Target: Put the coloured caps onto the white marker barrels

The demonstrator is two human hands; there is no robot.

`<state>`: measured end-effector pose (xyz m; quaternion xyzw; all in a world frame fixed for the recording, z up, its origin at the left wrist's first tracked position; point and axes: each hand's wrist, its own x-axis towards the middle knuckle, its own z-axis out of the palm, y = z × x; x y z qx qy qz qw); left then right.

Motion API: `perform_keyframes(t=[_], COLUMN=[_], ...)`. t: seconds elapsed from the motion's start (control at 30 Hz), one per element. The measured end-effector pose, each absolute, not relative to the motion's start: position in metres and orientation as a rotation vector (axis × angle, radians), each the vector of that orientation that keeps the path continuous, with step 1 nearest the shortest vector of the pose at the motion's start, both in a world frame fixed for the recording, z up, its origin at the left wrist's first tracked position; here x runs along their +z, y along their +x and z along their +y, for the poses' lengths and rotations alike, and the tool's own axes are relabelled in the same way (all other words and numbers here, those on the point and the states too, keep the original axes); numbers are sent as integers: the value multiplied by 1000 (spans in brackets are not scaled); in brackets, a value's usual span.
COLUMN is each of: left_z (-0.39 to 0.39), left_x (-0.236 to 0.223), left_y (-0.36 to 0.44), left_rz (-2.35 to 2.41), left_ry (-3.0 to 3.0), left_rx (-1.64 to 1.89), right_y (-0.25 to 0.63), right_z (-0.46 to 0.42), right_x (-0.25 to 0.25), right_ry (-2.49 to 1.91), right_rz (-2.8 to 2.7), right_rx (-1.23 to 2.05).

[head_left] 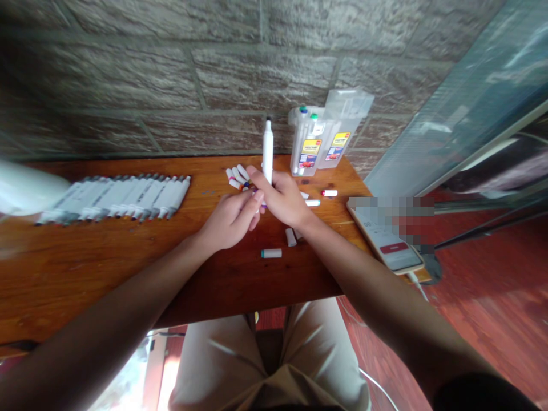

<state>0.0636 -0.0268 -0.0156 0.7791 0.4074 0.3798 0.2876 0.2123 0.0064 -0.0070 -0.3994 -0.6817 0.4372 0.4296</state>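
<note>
My right hand (283,198) is closed round a white marker (268,149) that stands upright, its dark tip pointing up. My left hand (233,217) meets it from the left, fingers pinched at the marker's lower end; what they hold there is hidden. Both hands hover over the middle of a wooden table (85,268). Several loose caps (237,177) lie just behind the hands. Other caps (271,253) lie in front and to the right.
A long row of white markers (120,197) lies at the left. Two clear plastic marker cases (325,137) stand against the stone wall. A phone (391,240) lies at the table's right edge. A blurred white object (25,188) sits far left.
</note>
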Motion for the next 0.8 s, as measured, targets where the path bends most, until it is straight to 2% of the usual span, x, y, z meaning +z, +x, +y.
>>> perform_keyframes(t=[0.8], left_z=[-26], left_x=[-17], left_y=[63], left_rz=[1186], left_ry=[2133], left_rx=[983], right_y=[217], right_z=[5], right_x=[-1], right_ry=[-1036], right_rz=[-1810], right_rx=[1089])
